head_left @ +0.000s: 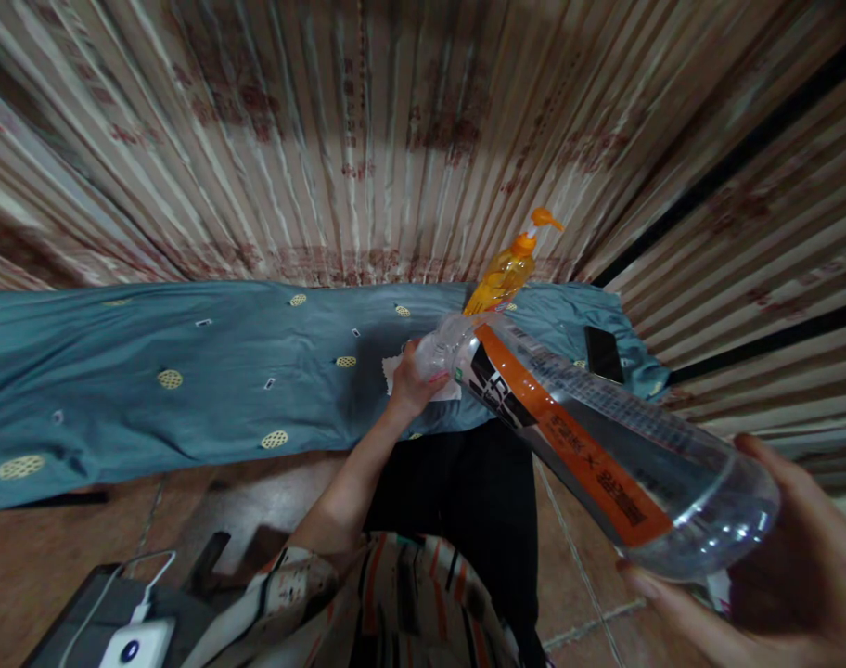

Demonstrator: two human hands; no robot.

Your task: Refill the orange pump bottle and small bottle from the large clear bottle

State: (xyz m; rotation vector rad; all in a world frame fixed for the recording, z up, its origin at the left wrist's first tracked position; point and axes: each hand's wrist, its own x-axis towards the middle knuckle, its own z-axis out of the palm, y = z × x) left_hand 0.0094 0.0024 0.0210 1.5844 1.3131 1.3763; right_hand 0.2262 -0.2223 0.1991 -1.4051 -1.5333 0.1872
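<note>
My right hand grips the base of a clear plastic bottle with an orange and black label, tilted so its neck points away and down to the left. My left hand is closed around the bottle's neck and mouth, above a white tissue that lies on the blue patterned cloth. An orange pump bottle stands just behind the neck of the clear bottle.
A black phone lies on the cloth at the right. Striped curtains hang behind. A white power bank with a cable rests on a dark object at the lower left, over the brown tiled floor.
</note>
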